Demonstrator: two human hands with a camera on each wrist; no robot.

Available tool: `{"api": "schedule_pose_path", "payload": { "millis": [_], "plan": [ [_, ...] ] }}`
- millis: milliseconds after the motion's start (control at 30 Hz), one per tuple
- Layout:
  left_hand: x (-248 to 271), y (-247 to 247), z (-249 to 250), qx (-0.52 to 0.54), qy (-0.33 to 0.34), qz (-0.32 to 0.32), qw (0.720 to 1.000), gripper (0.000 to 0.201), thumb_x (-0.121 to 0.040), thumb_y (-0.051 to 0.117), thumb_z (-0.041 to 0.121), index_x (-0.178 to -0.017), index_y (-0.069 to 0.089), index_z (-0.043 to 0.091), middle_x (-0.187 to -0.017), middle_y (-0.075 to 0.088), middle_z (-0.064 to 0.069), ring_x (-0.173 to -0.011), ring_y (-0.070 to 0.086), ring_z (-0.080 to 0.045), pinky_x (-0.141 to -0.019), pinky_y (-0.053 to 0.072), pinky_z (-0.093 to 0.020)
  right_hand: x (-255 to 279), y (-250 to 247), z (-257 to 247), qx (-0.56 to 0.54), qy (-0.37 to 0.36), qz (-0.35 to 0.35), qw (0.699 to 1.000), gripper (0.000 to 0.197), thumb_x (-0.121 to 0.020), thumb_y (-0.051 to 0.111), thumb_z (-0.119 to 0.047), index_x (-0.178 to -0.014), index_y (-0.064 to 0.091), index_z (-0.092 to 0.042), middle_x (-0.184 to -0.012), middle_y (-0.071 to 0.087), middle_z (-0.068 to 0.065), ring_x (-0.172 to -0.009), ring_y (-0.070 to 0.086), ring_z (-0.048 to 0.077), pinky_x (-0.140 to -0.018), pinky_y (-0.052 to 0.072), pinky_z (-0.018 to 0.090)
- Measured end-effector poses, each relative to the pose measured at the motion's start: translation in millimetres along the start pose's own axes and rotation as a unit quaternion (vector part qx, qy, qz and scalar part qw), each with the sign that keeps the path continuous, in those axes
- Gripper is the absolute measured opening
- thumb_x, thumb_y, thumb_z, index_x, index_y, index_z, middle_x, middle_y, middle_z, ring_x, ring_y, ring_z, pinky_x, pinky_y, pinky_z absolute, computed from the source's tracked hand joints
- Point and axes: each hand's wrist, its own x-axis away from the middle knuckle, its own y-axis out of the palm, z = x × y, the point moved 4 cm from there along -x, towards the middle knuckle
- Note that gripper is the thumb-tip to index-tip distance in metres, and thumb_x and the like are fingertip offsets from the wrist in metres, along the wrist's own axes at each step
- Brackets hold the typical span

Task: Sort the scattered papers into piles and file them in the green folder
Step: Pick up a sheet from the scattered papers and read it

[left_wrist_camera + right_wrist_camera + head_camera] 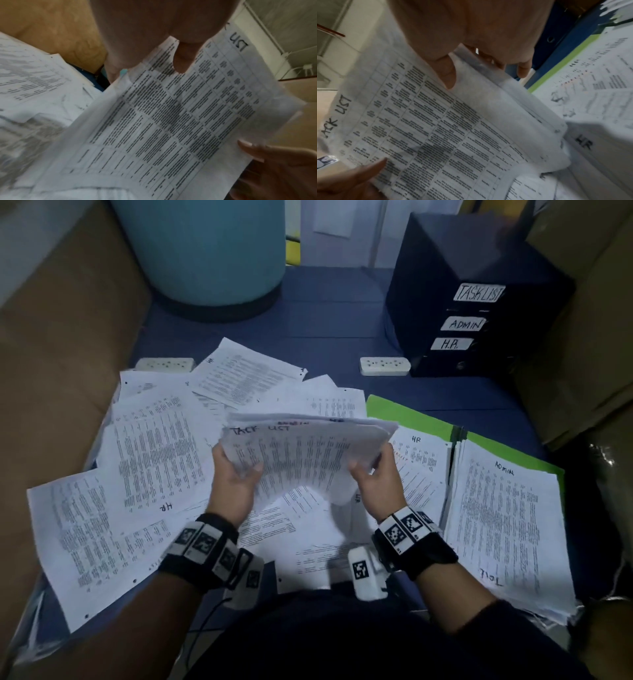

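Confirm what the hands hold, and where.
A sheaf of papers, top sheet marked "TASK LIST": left hand grips its left edge, right hand its right edge.

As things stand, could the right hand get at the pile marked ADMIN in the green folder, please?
Probably yes for position, not freely: the ADMIN pile lies uncovered just beside the right hand, but that hand, with the left hand, grips the sheaf of papers, so it must let go first.
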Motion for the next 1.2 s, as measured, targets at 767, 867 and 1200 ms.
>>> {"api": "schedule_pose_path", "payload": {
  "millis": [767, 867, 1200],
  "plan": [
    [-15, -33, -28, -0.194, -0.032, -0.059, 0.979, 0.013, -0.098, 0.038, 0.002, -0.098, 0.030, 0.012, -0.104, 0.052, -0.025, -0.094, 0.053, -0.040, -0.091, 0.044, -0.052, 40, 52, 12, 0.129, 0.126, 0.022, 0.983, 0.028, -0.097, 0.042, -0.009, -0.124, 0.040, -0.005, -0.112, 0.057, 0.016, -0.084, 0.047, 0.023, -0.069, 0.035, 0.027],
    [-19, -23, -26, -0.221, -0.010, -0.052, 0.974, 0.005, -0.099, 0.040, 0.007, -0.102, 0.040, 0.003, -0.090, 0.052, -0.013, -0.083, 0.053, -0.033, -0.079, 0.047, -0.045, 36, 39, 12, 0.114, 0.105, 0.024, 0.988, 0.024, -0.099, 0.039, -0.010, -0.123, 0.043, -0.007, -0.103, 0.055, 0.007, -0.088, 0.051, 0.022, -0.064, 0.040, 0.026],
    [-10, 133, -3, -0.156, -0.003, -0.196, 0.968, 0.019, -0.095, 0.054, 0.009, -0.082, 0.050, 0.022, -0.070, 0.049, 0.013, -0.054, 0.047, 0.002, -0.048, 0.036, -0.005, 20, -135, 51, 0.082, 0.098, 0.166, 0.978, 0.011, -0.094, 0.048, -0.011, -0.102, 0.049, -0.018, -0.080, 0.053, -0.008, -0.071, 0.049, 0.008, -0.056, 0.035, 0.016]
  ]
}}
